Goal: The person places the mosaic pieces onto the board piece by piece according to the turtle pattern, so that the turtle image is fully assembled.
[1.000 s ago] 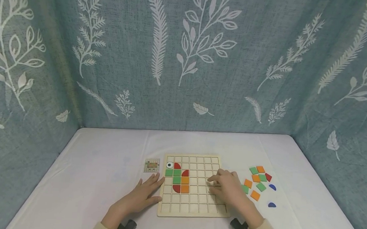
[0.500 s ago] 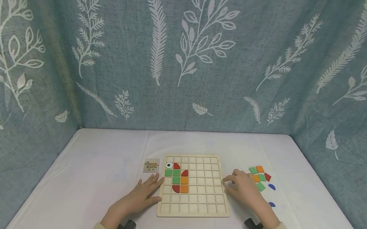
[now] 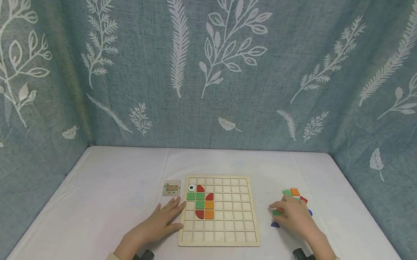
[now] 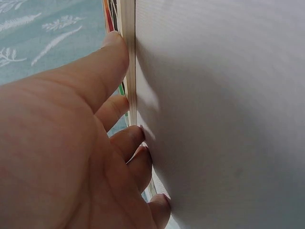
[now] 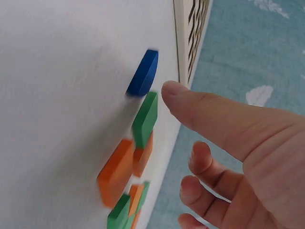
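My left hand lies with straight fingers along the left edge of the wooden grid board; in the left wrist view the thumb tip meets the board's edge. Colored tiles sit on the board: a white eye tile, green squares, orange squares and red rounded pieces. To the right, my right hand hovers over loose tiles, thumb and fingers apart. Close to its thumb are a blue half-round tile and a green tile; an orange tile lies beyond them.
A small pattern card lies beside the board's upper left corner. Past the right hand, an orange tile and a red tile show; others are hidden beneath it. A patterned curtain encloses the table.
My right hand has moved right, from over the board to above the loose tiles. The left hand and the tiles on the board have stayed put.
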### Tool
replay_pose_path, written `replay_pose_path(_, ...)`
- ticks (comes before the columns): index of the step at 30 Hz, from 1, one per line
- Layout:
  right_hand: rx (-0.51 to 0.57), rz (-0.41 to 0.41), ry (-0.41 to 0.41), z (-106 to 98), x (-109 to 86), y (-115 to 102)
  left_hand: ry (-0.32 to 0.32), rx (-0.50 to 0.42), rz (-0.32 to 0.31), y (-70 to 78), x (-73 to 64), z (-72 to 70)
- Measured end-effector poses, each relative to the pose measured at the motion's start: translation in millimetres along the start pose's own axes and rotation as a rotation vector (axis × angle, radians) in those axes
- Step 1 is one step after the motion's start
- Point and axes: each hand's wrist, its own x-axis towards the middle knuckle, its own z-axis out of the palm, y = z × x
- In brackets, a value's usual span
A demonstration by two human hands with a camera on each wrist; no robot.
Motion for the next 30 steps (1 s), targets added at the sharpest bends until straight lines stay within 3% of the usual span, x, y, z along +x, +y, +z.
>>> replay_pose_path(7, -0.037, -0.019, 0.011, 2.1, -2.2, 11.1, -0.005, -0.008, -0.001, -0.2, -0.5, -0.3)
replay_pose_path(15, -0.025, 0.060, -0.030, 4.3, -1.9, 12.8, -0.004, 0.006, -0.005, -1.0, 0.7, 1.2)
replay_pose_path(30, -0.061, 0.022, -0.007, 8.4, 0.6, 12.2, 0.001, 0.008, -0.003, 0.1, -0.4, 0.3)
